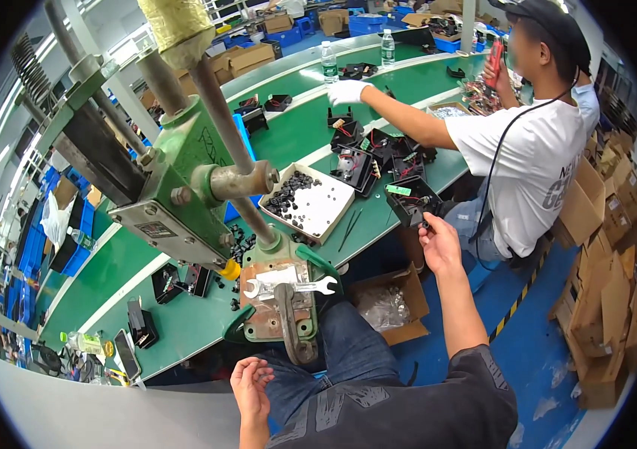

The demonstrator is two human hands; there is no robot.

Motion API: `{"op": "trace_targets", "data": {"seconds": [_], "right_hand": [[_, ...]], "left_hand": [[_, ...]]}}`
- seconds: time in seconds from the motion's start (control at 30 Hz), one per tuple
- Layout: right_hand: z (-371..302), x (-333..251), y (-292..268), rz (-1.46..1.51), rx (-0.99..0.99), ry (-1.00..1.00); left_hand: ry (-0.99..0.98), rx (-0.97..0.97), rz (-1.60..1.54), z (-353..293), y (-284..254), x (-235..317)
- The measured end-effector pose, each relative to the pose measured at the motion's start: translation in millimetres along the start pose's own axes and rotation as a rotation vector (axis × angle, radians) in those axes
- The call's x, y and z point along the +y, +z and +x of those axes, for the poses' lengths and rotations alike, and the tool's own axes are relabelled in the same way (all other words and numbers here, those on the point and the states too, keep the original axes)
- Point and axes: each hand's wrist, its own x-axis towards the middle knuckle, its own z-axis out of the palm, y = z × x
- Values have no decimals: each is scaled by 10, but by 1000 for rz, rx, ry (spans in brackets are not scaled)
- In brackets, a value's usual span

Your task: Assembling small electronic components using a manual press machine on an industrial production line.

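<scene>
Many black pieces (294,196) in white tray (333,203); right fingers (433,233) pinch black part (426,222), left fingers (257,368) apart.

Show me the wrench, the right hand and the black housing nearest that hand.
Wrench (308,286): head view, on its shank.
Right hand (442,245): head view, on the hand's middle.
Black housing (415,203): head view, near its middle.
</scene>
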Motion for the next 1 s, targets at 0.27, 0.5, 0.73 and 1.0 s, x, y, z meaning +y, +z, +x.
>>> {"op": "trace_targets", "data": {"seconds": [0.27, 0.5, 0.73, 1.0], "right_hand": [[177, -104, 188, -104, -143, 84], [404, -269, 423, -210, -225, 140], [1048, -415, 500, -261, -242, 133], [2196, -785, 60, -312, -52, -7]], "left_hand": [[-175, 12, -54, 166, -77, -158], [-330, 20, -72, 353, -213, -387], [-499, 97, -88, 411, -145, -531], [-565, 157, -152, 447, -293, -692]]}}
